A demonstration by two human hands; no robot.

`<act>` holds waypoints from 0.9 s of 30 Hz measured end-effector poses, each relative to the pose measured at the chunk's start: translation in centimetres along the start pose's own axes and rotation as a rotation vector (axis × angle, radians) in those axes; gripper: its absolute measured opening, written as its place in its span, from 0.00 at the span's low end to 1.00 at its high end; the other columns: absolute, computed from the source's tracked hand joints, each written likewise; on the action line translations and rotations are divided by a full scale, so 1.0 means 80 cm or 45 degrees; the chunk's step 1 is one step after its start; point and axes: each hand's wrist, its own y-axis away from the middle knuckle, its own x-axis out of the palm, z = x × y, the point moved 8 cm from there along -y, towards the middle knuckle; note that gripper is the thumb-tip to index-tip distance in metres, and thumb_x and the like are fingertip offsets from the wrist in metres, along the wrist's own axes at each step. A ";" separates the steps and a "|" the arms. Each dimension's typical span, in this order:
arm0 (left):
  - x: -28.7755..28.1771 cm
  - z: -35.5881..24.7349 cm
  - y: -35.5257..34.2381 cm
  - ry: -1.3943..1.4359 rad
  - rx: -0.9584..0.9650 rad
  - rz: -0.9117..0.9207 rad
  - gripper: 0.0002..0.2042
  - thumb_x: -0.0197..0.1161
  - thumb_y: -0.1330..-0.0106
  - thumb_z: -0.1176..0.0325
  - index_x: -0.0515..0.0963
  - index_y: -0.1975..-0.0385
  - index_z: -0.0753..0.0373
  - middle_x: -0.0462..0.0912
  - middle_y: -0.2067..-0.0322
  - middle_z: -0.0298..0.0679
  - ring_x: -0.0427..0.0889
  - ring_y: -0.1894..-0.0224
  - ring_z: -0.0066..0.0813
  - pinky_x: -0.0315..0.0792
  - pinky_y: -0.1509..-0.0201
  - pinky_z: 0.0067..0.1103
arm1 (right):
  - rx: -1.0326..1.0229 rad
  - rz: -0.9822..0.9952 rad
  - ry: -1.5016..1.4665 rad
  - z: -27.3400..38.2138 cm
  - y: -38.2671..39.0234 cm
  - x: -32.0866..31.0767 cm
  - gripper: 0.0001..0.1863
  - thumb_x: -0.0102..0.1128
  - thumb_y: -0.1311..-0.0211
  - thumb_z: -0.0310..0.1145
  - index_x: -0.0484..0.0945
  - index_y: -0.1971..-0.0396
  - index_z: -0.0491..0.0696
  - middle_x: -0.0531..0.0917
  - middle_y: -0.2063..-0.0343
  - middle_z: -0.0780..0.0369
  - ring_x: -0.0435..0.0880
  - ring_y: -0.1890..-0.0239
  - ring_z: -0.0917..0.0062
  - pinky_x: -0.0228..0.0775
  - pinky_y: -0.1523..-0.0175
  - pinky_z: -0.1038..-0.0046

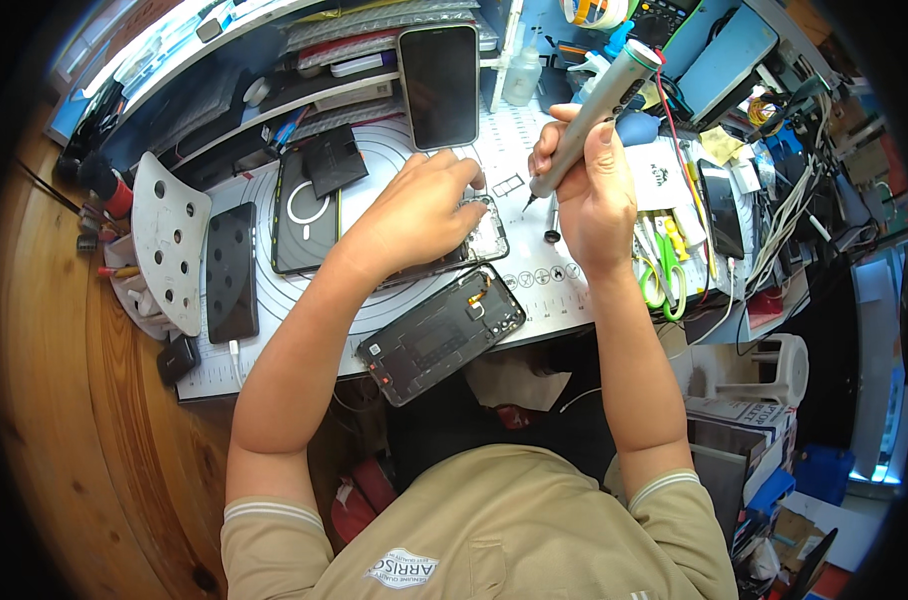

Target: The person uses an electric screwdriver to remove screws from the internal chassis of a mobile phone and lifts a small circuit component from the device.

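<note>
My right hand (596,190) is wrapped round a grey cylindrical electric screwdriver (602,112). The tool slants, with its thin dark bit pointing down just above the white mat, right of an opened phone (489,238). Curled over that phone's far end, my left hand (419,205) grips it with thumb and fingers; the hand and forearm hide much of its body. Bare inner parts show at its right end. A detached black phone back frame (444,335), with a small orange flex cable, lies nearer me at the mat's front edge. A small rectangular outline or frame (509,186) lies between my hands.
A smartphone (440,88) stands upright at the back. Left lie a dark phone back cover (304,215) and another phone (232,272), beside a white holed holder (174,240). Green-handled scissors (664,275), a phone (720,210) and cables (789,215) are at right.
</note>
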 end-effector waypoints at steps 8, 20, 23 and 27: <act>-0.001 -0.010 -0.004 0.034 0.081 -0.011 0.13 0.68 0.37 0.67 0.79 0.55 0.64 0.82 0.57 0.46 0.79 0.52 0.43 0.73 0.45 0.34 | -0.016 -0.005 -0.068 0.006 0.003 0.003 0.25 0.41 0.17 0.48 0.71 0.43 0.39 0.77 0.64 0.60 0.75 0.62 0.77 0.70 0.51 0.72; -0.014 -0.041 -0.004 0.338 0.364 -0.224 0.06 0.74 0.44 0.69 0.85 0.72 0.63 0.85 0.72 0.36 0.80 0.64 0.33 0.72 0.55 0.27 | -0.239 0.082 -0.254 0.060 0.005 0.037 0.33 0.41 0.23 0.61 0.68 0.41 0.43 0.73 0.63 0.60 0.69 0.62 0.72 0.63 0.50 0.63; -0.022 -0.038 -0.005 0.599 0.241 -0.221 0.05 0.74 0.44 0.70 0.86 0.72 0.62 0.86 0.72 0.34 0.79 0.65 0.25 0.71 0.57 0.24 | -0.369 0.051 -0.332 0.087 0.010 0.038 0.34 0.42 0.24 0.63 0.68 0.40 0.44 0.74 0.64 0.60 0.69 0.62 0.72 0.62 0.51 0.63; -0.025 -0.037 -0.006 0.719 0.182 -0.156 0.04 0.75 0.44 0.72 0.87 0.72 0.61 0.86 0.71 0.31 0.78 0.64 0.20 0.69 0.58 0.22 | -0.386 0.125 -0.320 0.097 0.012 0.049 0.35 0.42 0.24 0.63 0.68 0.39 0.45 0.74 0.64 0.60 0.69 0.63 0.72 0.62 0.50 0.62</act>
